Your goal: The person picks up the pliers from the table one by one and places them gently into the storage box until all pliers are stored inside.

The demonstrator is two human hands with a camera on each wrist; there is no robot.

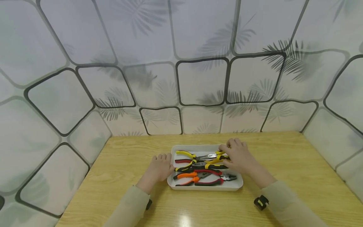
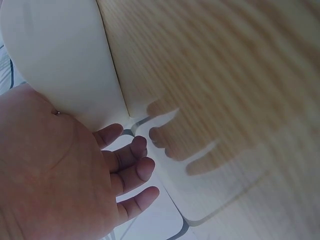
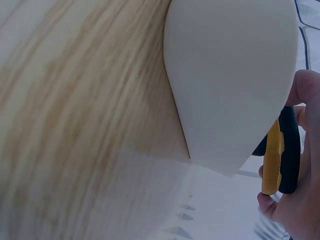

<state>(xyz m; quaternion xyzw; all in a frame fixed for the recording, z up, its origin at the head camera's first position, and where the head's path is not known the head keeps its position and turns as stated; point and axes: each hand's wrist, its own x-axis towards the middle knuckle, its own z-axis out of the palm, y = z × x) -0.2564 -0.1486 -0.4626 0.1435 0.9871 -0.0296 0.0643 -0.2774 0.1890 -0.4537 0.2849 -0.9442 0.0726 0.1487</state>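
A white tray (image 1: 205, 188) holds several pliers with coloured handles. My left hand (image 1: 161, 167) rests at its left end, the thumb by the rim; in the left wrist view the fingers (image 2: 135, 175) hang loosely outside the tray wall. Over the right end, my right hand (image 1: 239, 157) curls its fingers around the handles of yellow-and-black pliers (image 3: 272, 160), which stick out past the rim in the right wrist view. Their jaws are hidden there. Orange-and-black pliers (image 1: 187, 175) and red-and-black pliers (image 1: 211, 182) lie at the tray's near side.
The tray stands on a light wooden table (image 1: 136, 145). A patterned curtain-like wall (image 1: 202, 82) closes off the back and both sides. Each sleeve has a dark strap device (image 1: 261, 202) near the wrist.
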